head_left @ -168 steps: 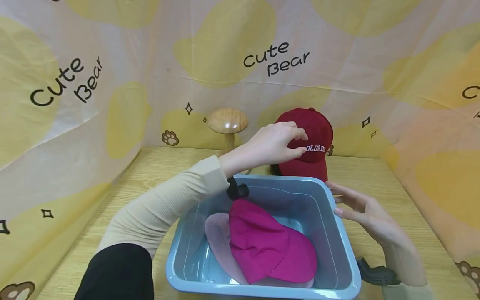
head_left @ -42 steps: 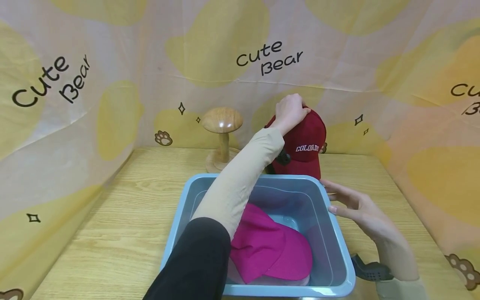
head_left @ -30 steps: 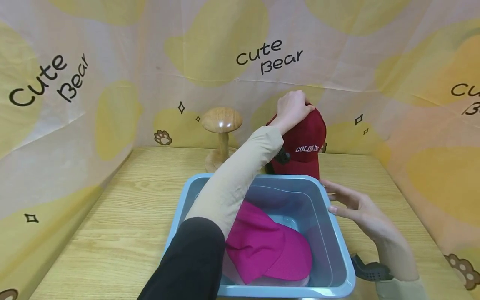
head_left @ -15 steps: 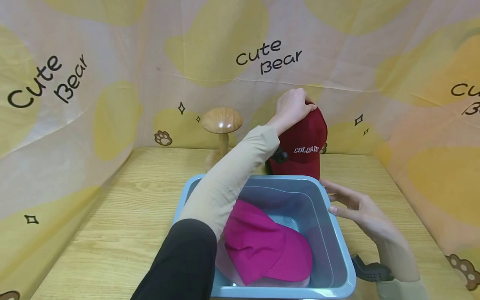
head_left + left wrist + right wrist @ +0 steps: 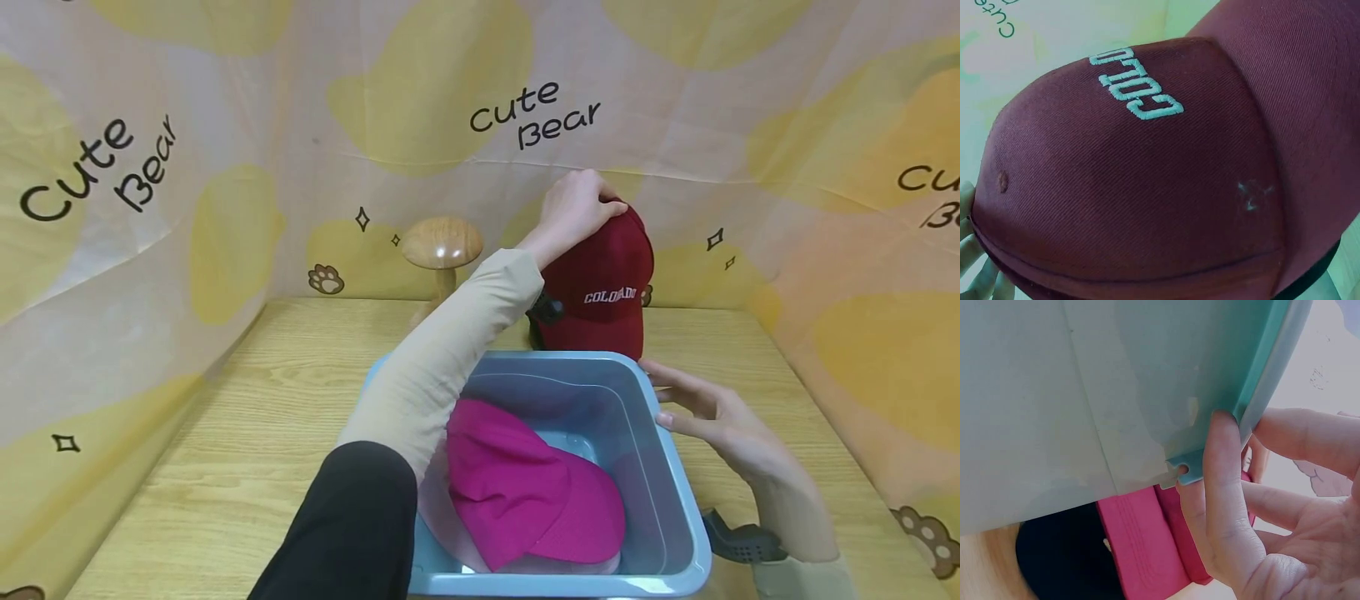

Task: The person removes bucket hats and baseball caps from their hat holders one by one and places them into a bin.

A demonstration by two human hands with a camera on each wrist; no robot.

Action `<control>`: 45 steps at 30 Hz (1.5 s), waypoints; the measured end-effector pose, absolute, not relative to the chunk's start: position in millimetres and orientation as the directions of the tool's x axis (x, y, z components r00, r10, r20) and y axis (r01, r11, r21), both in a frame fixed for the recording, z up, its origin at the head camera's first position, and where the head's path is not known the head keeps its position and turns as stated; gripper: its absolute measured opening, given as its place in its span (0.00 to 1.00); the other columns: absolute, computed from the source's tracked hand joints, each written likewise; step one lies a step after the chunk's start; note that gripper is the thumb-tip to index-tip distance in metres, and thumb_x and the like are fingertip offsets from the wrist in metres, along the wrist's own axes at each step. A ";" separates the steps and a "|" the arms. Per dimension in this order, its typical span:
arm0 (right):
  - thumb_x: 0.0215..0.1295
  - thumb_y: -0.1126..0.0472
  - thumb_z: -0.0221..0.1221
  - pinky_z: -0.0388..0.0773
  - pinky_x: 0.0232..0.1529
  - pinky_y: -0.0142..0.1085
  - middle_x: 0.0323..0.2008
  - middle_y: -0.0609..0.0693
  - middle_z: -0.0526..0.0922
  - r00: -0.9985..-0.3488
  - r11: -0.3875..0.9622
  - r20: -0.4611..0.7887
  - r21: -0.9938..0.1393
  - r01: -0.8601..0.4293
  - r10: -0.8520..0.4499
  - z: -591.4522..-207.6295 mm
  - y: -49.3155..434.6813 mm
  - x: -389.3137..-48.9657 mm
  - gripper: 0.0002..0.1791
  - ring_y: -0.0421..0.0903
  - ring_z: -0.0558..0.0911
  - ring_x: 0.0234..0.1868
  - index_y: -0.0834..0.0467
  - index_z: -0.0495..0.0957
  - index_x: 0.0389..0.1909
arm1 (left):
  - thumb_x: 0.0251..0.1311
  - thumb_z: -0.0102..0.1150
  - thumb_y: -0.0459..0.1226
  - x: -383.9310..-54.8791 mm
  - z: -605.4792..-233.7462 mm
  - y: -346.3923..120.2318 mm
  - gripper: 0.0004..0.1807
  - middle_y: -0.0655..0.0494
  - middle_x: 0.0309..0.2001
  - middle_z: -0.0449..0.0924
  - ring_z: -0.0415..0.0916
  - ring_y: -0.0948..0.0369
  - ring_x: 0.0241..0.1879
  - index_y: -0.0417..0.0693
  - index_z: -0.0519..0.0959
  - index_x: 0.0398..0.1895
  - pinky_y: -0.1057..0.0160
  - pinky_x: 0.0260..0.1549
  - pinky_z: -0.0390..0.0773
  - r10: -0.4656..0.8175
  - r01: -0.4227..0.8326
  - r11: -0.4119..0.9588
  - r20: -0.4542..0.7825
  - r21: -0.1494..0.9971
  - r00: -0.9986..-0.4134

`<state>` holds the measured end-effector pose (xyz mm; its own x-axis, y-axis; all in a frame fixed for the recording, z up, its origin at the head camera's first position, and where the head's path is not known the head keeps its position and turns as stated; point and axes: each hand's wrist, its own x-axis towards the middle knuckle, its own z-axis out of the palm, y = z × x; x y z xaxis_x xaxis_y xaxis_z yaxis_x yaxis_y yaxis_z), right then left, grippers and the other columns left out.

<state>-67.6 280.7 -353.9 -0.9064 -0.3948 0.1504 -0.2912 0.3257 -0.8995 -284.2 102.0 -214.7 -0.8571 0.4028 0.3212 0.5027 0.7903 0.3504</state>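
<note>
At the back of the table, a dark red cap (image 5: 596, 271) lettered COLORADO stands upright, its lower edge behind the blue tub (image 5: 684, 483). My left hand (image 5: 576, 207) grips its crown from above; in the left wrist view the fingers wrap over the top of the cap (image 5: 1135, 194). My right hand (image 5: 723, 429) holds the tub's right rim near its far corner, and the right wrist view has the thumb and fingertips pinching that edge. Inside the tub a magenta cap (image 5: 536, 492) lies over a pale mauve cap (image 5: 450, 525), partly covered.
A wooden mushroom-shaped stand (image 5: 442, 242) rises at the back, left of the red cap, its base partly behind my left sleeve (image 5: 442, 358). Printed cloth (image 5: 420, 108) encloses the wooden table (image 5: 247, 417) at the back and sides.
My left hand has come from above the tub to the red cap's crown and taken hold. Over the last second, hand and crown have risen slightly. The right hand stays on the rim.
</note>
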 end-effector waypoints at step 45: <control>0.65 0.70 0.52 0.76 0.48 0.34 0.60 0.45 0.75 -0.908 0.324 0.161 -0.898 -0.297 -0.386 -358.7 280.1 -70.9 0.31 0.40 0.78 0.53 0.59 0.62 0.70 | 0.64 0.55 0.53 -248.1 -176.9 107.9 0.11 0.68 0.46 0.80 0.74 0.71 0.48 0.74 0.83 0.47 0.71 0.43 0.71 0.391 0.569 0.745 0.464 0.347 -0.795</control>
